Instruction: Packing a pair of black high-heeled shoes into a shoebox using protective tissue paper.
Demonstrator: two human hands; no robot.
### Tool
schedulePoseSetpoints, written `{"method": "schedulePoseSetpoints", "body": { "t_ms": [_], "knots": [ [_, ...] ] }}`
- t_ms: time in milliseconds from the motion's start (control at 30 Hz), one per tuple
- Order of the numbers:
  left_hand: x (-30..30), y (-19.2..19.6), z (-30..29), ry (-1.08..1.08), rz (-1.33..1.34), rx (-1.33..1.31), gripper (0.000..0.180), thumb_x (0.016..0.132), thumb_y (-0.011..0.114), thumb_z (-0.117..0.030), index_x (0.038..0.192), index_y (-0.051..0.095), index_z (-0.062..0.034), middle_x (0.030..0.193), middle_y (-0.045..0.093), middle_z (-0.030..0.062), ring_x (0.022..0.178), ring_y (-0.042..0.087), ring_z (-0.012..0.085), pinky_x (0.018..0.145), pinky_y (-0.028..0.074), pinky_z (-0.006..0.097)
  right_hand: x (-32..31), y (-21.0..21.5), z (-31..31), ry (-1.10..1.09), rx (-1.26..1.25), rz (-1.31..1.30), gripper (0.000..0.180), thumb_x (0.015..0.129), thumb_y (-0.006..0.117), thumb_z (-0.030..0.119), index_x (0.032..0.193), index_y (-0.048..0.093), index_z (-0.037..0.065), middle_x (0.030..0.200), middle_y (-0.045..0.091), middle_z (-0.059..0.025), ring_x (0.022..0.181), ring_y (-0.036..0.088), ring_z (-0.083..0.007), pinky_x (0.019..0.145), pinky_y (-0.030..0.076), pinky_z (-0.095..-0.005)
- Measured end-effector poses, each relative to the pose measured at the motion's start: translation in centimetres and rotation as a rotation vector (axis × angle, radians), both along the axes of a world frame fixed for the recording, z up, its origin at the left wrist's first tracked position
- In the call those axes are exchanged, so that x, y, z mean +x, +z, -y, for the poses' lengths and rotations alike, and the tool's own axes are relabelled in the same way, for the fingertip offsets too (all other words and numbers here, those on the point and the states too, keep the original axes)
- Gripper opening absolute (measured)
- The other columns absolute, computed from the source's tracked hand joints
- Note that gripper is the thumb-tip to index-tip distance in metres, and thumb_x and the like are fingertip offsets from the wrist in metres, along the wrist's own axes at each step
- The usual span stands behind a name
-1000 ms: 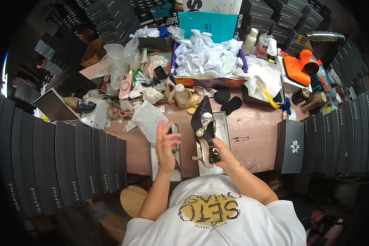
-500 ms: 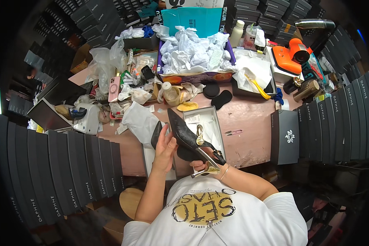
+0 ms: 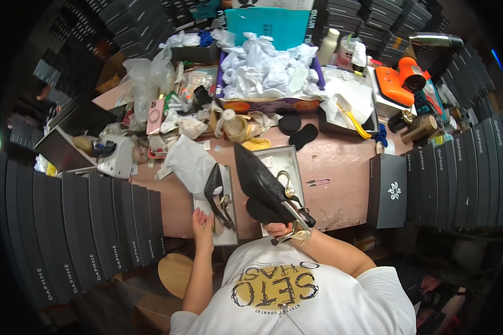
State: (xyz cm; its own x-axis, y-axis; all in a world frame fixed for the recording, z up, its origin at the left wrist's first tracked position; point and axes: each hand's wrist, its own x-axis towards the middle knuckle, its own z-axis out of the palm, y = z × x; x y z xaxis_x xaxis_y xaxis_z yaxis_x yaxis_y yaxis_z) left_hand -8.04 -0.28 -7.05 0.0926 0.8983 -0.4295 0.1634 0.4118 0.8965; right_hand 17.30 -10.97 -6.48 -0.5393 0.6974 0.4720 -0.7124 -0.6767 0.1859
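A black pointed slingback shoe (image 3: 258, 177), with a gold buckle and metallic heel, is raised in my right hand (image 3: 279, 229). My right fingers wrap round its heel end, partly hidden behind it. Its matching black shoe (image 3: 213, 187) lies on its side in a shallow grey box part with a white inside (image 3: 224, 239). White tissue paper (image 3: 185, 162) drapes over that box part's left side. My left hand (image 3: 203, 221) is at the paper's lower edge, fingertips closed on it. Behind the raised shoe sits another grey-rimmed box part (image 3: 298, 181).
A purple box (image 3: 268, 104) heaped with crumpled paper stands at the back. Small pink snips (image 3: 319, 182) lie on the table. Dark shoe boxes (image 3: 103, 223) line the left, with more (image 3: 388, 192) on the right. Black insole-shaped pads (image 3: 303, 136) lie behind the boxes.
My left hand has left the raised shoe and moved down-left to the tissue paper. The other shoe now shows fully in the box part. My right hand's shoe has shifted slightly right.
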Motion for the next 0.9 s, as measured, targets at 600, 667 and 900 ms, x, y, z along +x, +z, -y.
{"method": "schedulePoseSetpoints", "body": {
  "t_ms": [600,667,900],
  "knots": [
    [0.5,3.8,-1.7,0.072,0.601,-0.458,0.038,0.096,0.046,-0.026,0.125,0.051,-0.0023,0.09,0.061,0.0058,0.072,0.056,0.0142,0.062,0.047,0.027,3.9,3.9,5.6,-0.701,-0.588,1.89,0.041,0.098,0.046,0.027,0.127,0.052,-0.002,0.112,0.06,-0.0103,0.1,0.056,-0.0177,0.089,0.044,-0.0273],
    [1.1,6.1,-1.3,-0.019,0.784,-0.586,0.049,0.097,0.046,-0.032,0.135,0.044,-0.0021,0.091,0.06,0.0053,0.071,0.055,0.0122,0.06,0.045,0.024,3.5,3.6,5.4,-0.799,-0.468,1.95,0.039,0.098,0.042,0.022,0.126,0.053,-0.002,0.115,0.058,-0.0121,0.104,0.054,-0.0191,0.092,0.041,-0.029],
    [5.9,9.4,0.3,-0.31,1.395,-0.669,0.055,0.099,0.041,-0.027,0.142,0.025,0.0037,0.089,0.054,0.008,0.068,0.052,0.0125,0.06,0.044,0.025,0.6,14.1,1.9,-1.207,0.108,2.171,0.031,0.086,0.058,0.006,0.115,0.06,-0.001,0.107,0.058,-0.0146,0.093,0.058,-0.0235,0.083,0.046,-0.0297]
  ]
}}
